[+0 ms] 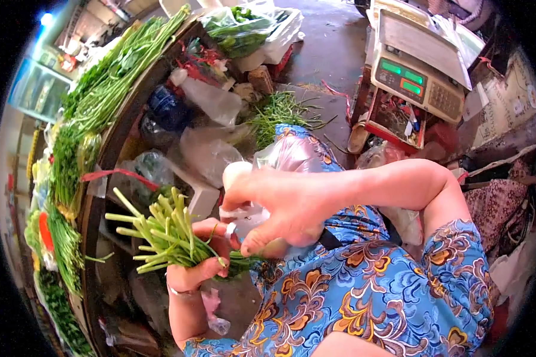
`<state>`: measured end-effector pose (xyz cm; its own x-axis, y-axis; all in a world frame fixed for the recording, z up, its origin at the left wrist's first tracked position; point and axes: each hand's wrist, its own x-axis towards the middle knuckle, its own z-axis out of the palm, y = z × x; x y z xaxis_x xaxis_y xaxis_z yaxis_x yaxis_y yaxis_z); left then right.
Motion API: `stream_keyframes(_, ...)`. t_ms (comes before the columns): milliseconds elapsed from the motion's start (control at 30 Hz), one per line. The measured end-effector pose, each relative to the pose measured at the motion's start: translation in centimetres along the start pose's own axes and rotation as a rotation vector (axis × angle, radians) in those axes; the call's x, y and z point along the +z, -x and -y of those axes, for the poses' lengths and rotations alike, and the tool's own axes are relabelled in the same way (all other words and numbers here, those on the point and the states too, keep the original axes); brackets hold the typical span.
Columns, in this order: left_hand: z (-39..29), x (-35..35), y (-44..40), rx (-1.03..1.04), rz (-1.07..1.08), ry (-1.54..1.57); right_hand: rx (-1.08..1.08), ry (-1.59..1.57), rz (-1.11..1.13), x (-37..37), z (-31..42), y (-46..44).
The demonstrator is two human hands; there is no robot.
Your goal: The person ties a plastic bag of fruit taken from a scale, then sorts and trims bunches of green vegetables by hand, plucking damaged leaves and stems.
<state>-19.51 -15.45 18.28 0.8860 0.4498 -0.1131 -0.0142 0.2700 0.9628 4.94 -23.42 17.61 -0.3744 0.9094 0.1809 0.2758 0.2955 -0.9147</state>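
My left hand [205, 253] is closed around a bunch of green leafy-vegetable stems [173, 235]. The pale cut ends fan out to the left and a few leaves show below my palm. My right hand [280, 208] is just right of the bunch, its thumb and fingers curved and apart, with nothing clearly gripped between them. Behind it a clear plastic bag [289, 154] lies on my lap. A pale rounded item [236, 174] sits by the right fingers, partly hidden.
A wooden shelf [116, 128] bearing several greens [119, 74] runs along the left. Loose green stems [283, 116] are heaped on the floor ahead. Upper right stands a digital scale [420, 77] above an open drawer [393, 122]. A bagged pile of greens [244, 33] is at the top.
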Motion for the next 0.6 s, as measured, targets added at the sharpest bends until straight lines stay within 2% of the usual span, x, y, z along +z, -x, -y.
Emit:
stream_keyframes(133, -1.0, 0.0, -0.3, -0.084, 0.017, -0.119, 0.1, -0.012, -0.004, 0.3, 0.1, -0.3)
stream_keyframes(167, -1.0, 0.3, -0.5, -0.041, -0.029, -0.133, 0.108, -0.024, 0.013, 0.2, -0.1, -0.4)
stream_keyframes(267, -1.6, 0.7, -0.4, 0.031, -0.141, -0.204, 0.097, -0.136, -0.164, 0.1, -1.1, -0.2)
stream_keyframes(333, -0.8, -0.1, -0.3, 0.071, -0.184, -0.171, 0.281, -0.292, -0.006, -2.6, 0.3, 0.4)
stream_keyframes(400, 0.0, -0.8, -0.1, 0.079, -0.219, -0.165, 0.312, -0.304, -0.034, -3.7, -0.1, 0.9)
stream_keyframes(533, 1.2, -1.0, 0.5, 0.084, -0.285, -0.146, 0.237, -0.207, -0.129, -5.6, 1.2, 2.4)
stream_keyframes(600, 1.5, -1.1, 0.7, 0.082, -0.301, -0.15, 0.103, -0.014, -0.258, -6.5, 1.5, 2.5)
